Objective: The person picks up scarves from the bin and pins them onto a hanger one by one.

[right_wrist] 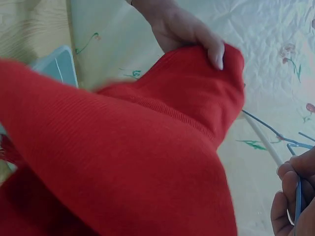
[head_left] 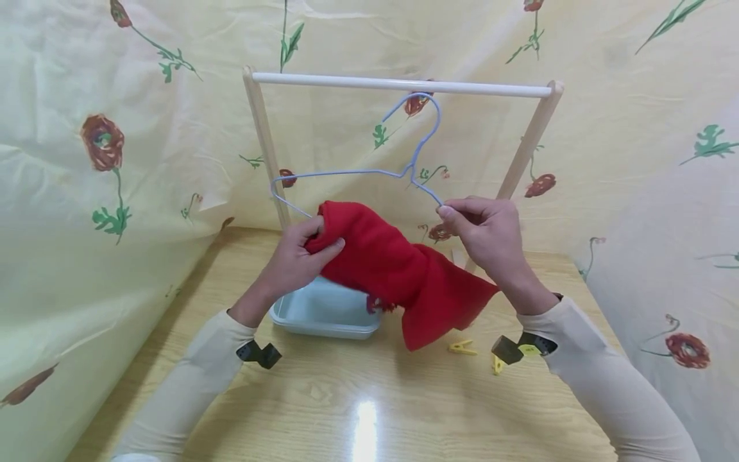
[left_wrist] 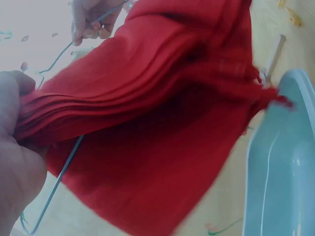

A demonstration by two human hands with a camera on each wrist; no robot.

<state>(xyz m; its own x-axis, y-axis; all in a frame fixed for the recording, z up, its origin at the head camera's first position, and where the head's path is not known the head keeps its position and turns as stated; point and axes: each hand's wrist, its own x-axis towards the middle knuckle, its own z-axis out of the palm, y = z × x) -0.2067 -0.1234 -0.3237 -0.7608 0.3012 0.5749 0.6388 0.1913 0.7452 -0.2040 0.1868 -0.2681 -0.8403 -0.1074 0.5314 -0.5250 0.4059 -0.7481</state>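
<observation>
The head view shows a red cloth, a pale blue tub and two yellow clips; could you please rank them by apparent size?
Red cloth
Pale blue tub, partly hidden
Yellow clips, too alike to rank apart

With the red fabric cloth (head_left: 387, 253) at the dial's centre, the left hand (head_left: 297, 256) holds its nine-o'clock end and the right hand (head_left: 487, 234), at two, the blue wire hanger (head_left: 412, 168). The hanger rises towards twelve, before the white-railed wooden rack (head_left: 346, 81) and the floral sheet (head_left: 352, 38). On the wooden desk (head_left: 288, 391), the light-blue rectangular plastic tub (head_left: 323, 330) lies at eight, two yellow plastic clips (head_left: 457, 348) near five.
</observation>
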